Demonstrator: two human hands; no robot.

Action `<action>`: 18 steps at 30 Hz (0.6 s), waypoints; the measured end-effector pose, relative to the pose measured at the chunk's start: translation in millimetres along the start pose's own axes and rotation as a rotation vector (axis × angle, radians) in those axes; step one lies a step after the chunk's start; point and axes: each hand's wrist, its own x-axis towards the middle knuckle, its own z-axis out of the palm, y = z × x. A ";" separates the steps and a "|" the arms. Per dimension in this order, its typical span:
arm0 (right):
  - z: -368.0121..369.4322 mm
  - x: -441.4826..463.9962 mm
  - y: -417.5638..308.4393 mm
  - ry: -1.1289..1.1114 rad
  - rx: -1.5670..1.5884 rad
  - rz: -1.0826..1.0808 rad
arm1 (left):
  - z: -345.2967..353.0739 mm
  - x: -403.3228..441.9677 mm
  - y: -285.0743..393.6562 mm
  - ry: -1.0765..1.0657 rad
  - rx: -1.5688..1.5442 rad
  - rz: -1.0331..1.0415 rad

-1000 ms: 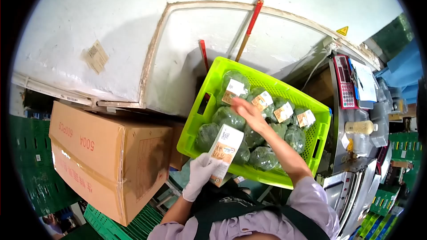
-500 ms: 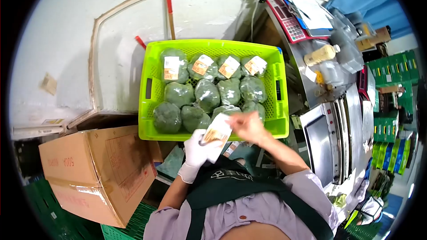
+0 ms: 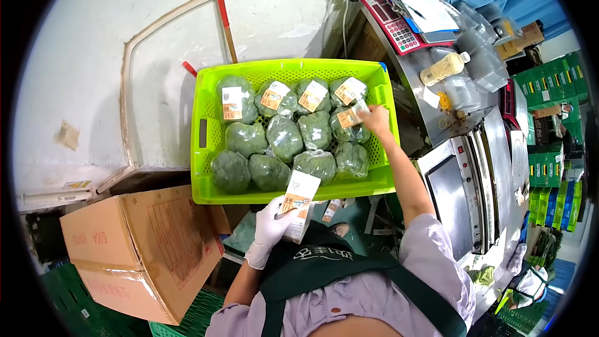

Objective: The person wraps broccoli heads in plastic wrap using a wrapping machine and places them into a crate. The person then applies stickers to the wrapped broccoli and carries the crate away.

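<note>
A bright green crate (image 3: 293,198) holds several wrapped broccoli heads (image 3: 284,138) in three rows; the back-row ones carry white and orange labels (image 3: 232,103). My left hand (image 3: 269,228), in a white glove, grips a stack of labels (image 3: 299,200) in front of the crate's near side. Bare, my right hand (image 3: 376,120) pinches one label (image 3: 353,115) at the right-hand broccoli of the middle row. That label lies against or just over the wrapping; full contact cannot be made out.
A cardboard box (image 3: 140,253) stands at the lower left. On the right, a metal counter (image 3: 409,75) bears a red scale (image 3: 399,28), a clipboard (image 3: 427,9), a bottle (image 3: 444,68) and plastic containers. A red-handled tool (image 3: 223,12) leans on the wall behind.
My right hand has moved from the label stack up and right to the middle-row broccoli, with one label. My left hand still holds the stack. The view has shifted slightly.
</note>
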 end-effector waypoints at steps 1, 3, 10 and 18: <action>5.8 -8.5 -5.1 0.098 -0.283 -0.059 | -0.8 2.0 0.5 -0.002 0.000 0.000; -5.2 -13.1 -19.5 0.007 -0.322 0.028 | -3.5 4.8 2.1 -0.010 0.013 0.002; 30.6 -10.6 -32.8 0.229 -0.188 -0.180 | -6.1 14.9 -1.4 -0.014 -0.021 -0.026; 47.8 -15.6 -13.3 -0.031 -0.094 -0.061 | 9.8 17.4 11.0 -0.105 -0.101 0.037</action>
